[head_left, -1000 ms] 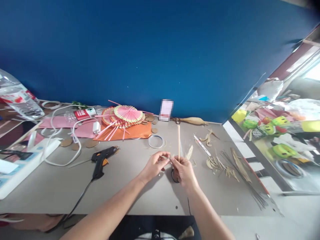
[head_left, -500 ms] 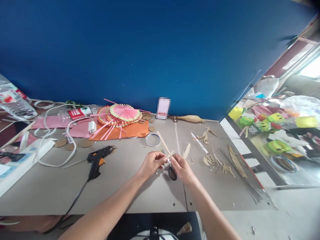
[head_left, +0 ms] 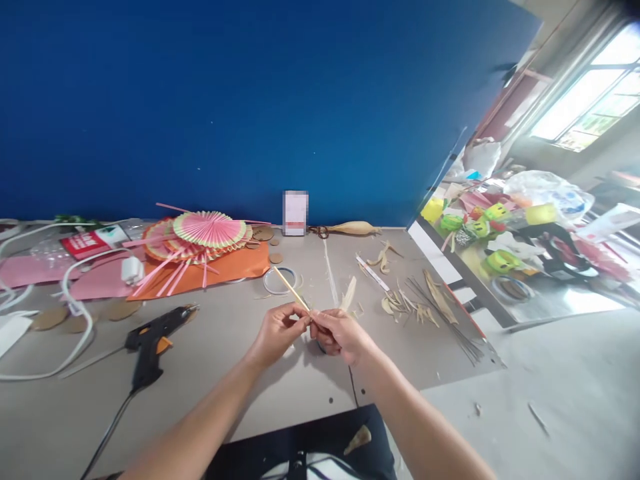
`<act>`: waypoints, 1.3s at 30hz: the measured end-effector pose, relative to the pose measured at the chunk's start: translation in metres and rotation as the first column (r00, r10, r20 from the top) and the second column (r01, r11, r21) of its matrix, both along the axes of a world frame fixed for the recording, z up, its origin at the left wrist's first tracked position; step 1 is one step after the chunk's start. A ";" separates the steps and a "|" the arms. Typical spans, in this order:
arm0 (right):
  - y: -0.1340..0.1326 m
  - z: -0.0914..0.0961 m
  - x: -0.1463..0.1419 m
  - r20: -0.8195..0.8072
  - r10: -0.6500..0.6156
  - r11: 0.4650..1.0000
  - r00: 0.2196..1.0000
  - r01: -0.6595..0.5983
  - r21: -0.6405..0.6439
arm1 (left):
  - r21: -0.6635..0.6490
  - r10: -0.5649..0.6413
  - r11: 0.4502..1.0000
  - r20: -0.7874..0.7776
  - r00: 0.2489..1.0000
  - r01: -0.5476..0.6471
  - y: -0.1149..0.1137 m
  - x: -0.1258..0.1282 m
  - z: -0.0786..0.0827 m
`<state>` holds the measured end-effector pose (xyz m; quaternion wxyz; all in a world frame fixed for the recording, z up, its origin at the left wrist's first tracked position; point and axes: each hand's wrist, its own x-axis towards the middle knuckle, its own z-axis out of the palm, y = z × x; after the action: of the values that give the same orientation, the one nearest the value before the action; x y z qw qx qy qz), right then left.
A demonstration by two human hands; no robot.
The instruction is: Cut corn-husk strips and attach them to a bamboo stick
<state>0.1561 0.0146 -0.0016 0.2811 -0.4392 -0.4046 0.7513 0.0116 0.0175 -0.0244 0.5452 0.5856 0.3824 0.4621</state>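
My left hand (head_left: 279,333) is closed, its thumb and fingertips pinching a thin pale wooden stick (head_left: 293,288) that slants up and to the left. My right hand (head_left: 342,333) is closed too, its thumb and forefinger meeting the left fingertips at the stick's lower end. What else lies between the fingertips is too small to make out. Below the right fingers a dark scissor handle (head_left: 315,347) partly shows; the hand hides the rest. A pale dried husk piece (head_left: 349,294) rests on the table just beyond the right hand.
Left of the hands lies a black glue gun (head_left: 150,343) with its cord. Pink paper fans (head_left: 210,230) rest on orange paper (head_left: 257,261) behind it. Husk strips (head_left: 410,307) and thin wires (head_left: 440,320) lie to the right. A roll of tape (head_left: 280,291) is beyond the left hand.
My view has turned to the right. The stick now stands out clearly from my left fingertips, and my right hand covers more of the scissors, whose handle showed before.
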 end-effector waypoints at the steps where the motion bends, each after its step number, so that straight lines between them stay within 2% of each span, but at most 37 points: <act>1: 0.000 0.001 0.002 -0.044 0.030 0.998 0.999 -0.032 -0.061 | 0.003 -0.021 1.000 0.006 1.000 0.021 0.001 -0.001 0.000; 4: 0.002 0.006 0.009 -0.162 0.110 0.969 0.981 -0.142 -0.204 | 0.018 -0.079 0.997 0.024 0.997 0.079 0.003 -0.001 0.004; 8: 0.002 0.012 0.015 -0.233 0.155 0.933 0.960 -0.220 -0.285 | 0.016 -0.135 0.991 0.074 0.988 0.134 0.004 0.003 0.006; 15: -0.004 0.019 0.026 -0.247 0.193 0.901 0.950 -0.271 -0.338 | 0.033 -0.103 0.994 0.062 0.993 0.101 0.000 0.009 0.001; 21: -0.009 0.022 0.033 -0.244 0.219 0.892 0.945 -0.296 -0.342 | 0.104 -0.082 0.991 -0.009 0.997 0.083 -0.003 0.009 0.010; 25: -0.010 0.034 0.043 -0.238 0.211 0.904 0.948 -0.282 -0.323 | 0.107 -0.061 0.992 -0.043 0.997 0.065 -0.003 0.007 0.011; 27: -0.008 0.042 0.051 -0.196 0.137 0.946 0.971 -0.187 -0.265 | 0.039 -0.020 0.999 -0.020 1.000 0.021 -0.002 0.004 0.009; 29: -0.005 0.047 0.055 -0.107 -0.025 0.990 0.994 0.010 -0.142 | -0.052 0.025 0.998 0.028 0.999 -0.024 -0.002 0.001 0.007; 31: -0.003 0.047 0.053 0.016 -0.165 0.986 0.986 0.165 0.008 | -0.129 0.055 0.991 0.074 0.996 -0.045 -0.003 0.000 0.008; 32: -0.004 0.044 0.049 0.073 -0.191 0.980 0.979 0.186 0.071 | -0.152 0.059 0.987 0.090 0.994 -0.045 -0.004 0.001 0.009; 35: -0.009 0.033 0.031 0.196 -0.143 0.968 0.970 0.096 0.231 | -0.152 0.060 0.987 0.098 0.993 -0.045 -0.007 0.007 0.017; 39: -0.016 0.023 0.015 0.332 -0.178 0.873 0.926 -0.007 0.488 | -0.108 0.028 0.994 0.081 0.996 -0.019 -0.008 0.013 0.021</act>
<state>0.1709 -0.0014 0.0215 0.3341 -0.5058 -0.6031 0.5185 0.0250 0.0092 -0.0031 0.5856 0.5315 0.3906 0.4712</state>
